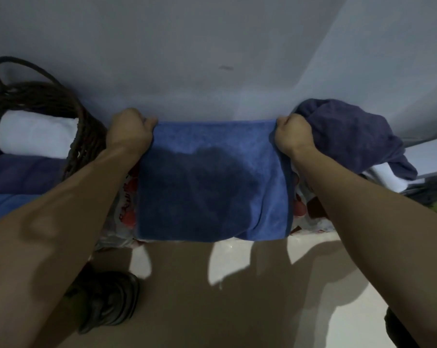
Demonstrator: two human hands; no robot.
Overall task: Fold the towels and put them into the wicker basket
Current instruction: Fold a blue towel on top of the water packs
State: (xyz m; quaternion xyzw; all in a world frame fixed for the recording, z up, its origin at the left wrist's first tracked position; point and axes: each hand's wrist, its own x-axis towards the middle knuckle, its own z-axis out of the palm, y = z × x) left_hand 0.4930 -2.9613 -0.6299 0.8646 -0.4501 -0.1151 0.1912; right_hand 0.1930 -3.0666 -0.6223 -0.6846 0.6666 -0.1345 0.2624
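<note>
A: Hand states?
B: Left hand (130, 129) and right hand (291, 135) each clenched on an upper corner of the blue towel (212, 182), which hung stretched between them before the wall (212, 46).
A: Basket?
B: Wicker basket (84, 136) at far left held a white towel (34, 133), a purple one below. A dark purple towel (355, 136) lay heaped just beside the right hand.
</note>
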